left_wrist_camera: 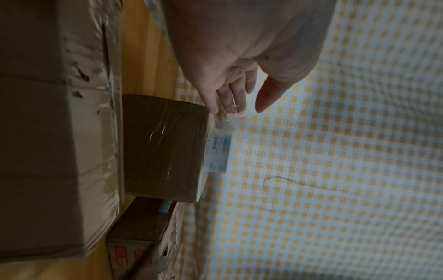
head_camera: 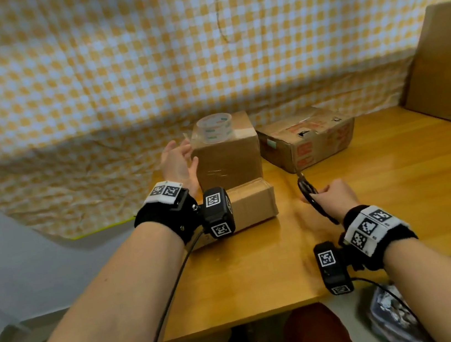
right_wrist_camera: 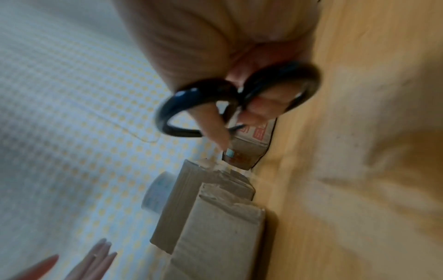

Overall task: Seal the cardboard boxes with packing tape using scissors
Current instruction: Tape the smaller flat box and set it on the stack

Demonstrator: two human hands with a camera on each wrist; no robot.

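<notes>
the tape roll (head_camera: 215, 128) is set on the tall box (head_camera: 227, 153); beside that box the left hand (head_camera: 178, 164) is held open, and right of it scissors (head_camera: 310, 192) are gripped by the right hand (head_camera: 335, 197).

Brown cardboard boxes (head_camera: 226, 153), one box (head_camera: 306, 139) printed in red, sit on a honey-yellow wooden table (head_camera: 395, 190) before a yellow-and-white checked cloth (head_camera: 117, 70), beside a clear tape roll (head_camera: 215, 128) with green marks and black-handled scissors (head_camera: 310, 192).
</notes>
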